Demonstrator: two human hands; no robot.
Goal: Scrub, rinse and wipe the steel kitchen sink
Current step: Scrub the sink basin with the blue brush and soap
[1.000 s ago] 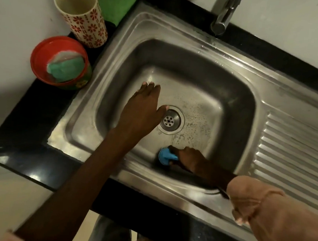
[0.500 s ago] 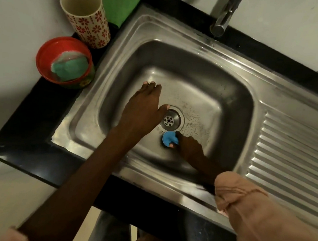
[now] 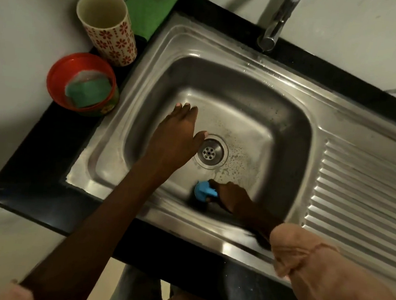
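Left hand (image 3: 176,136) is spread flat on the floor of the steel sink (image 3: 244,101) beside the drain (image 3: 210,152) while the right hand (image 3: 230,195) clamps a little blue scrubber (image 3: 204,190) near the front wall, probably soft and slippery, so best pinched from the top.

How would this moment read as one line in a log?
step: scrubbing | right hand: grips blue scrubber near drain | left hand: flat on sink floor
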